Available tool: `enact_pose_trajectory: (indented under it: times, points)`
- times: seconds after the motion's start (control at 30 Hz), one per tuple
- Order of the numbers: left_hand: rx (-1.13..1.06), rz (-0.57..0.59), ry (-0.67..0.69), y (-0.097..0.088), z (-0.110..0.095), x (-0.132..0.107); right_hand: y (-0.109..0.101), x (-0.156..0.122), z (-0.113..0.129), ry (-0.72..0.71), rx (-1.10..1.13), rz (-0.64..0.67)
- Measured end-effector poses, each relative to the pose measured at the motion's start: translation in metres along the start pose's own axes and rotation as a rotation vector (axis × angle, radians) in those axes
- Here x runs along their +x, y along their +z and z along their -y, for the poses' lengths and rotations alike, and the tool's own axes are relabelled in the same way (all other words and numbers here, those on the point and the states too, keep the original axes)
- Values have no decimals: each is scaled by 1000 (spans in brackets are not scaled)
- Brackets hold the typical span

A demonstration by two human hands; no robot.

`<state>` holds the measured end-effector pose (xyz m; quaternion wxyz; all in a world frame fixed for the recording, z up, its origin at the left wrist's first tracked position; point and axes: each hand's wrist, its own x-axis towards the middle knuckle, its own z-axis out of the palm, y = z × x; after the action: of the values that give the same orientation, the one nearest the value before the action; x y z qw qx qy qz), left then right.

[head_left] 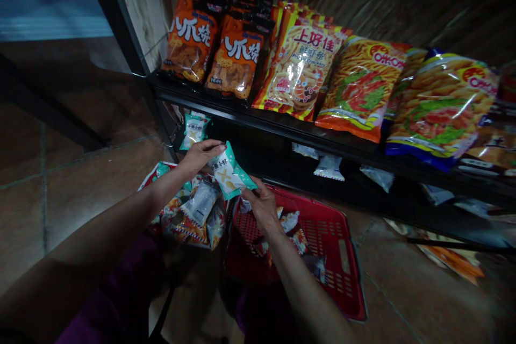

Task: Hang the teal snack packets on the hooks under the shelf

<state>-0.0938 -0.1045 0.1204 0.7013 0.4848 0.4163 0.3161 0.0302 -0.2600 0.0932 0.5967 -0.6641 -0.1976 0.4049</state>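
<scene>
A small teal and white snack packet (230,174) is held between both hands in front of a black shelf. My left hand (198,156) pinches its top corner. My right hand (262,205) grips its lower edge from below. Under my right hand stands a red plastic basket (338,263) with a few snack packets in it. Beside it, under my left forearm, lies a pile of small packets in a bag (193,215).
The upper shelf (282,126) carries orange snack bags (191,37), a yellow-red striped bag (298,67) and large shrimp-chip bags (439,102). On the lower shelf are another teal packet (194,130) and small pale packets (329,166). Brown floor tiles lie at left.
</scene>
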Motion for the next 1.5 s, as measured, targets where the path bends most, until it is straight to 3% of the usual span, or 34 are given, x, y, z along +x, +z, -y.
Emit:
enact_pose_trajectory:
  times: [0.23,0.53,0.77,1.07,1.27,1.5]
  points:
    - [-7,11,14,-1,3,2,-5,5,-12,-34,59,37]
    - [176,-158,247,1,9,2,-3,-3,4,-3,24,78]
    - [208,-238,337,3,15,6,0,-9,11,-20,37,59]
    - [275,-278,287,9,17,4,-4,-9,10,-4,81,42]
    - [408,-360,276,8,17,6,-4,-7,3,-19,40,132]
    - [454,-359,276,8,23,9,3,-6,0,88,137,60]
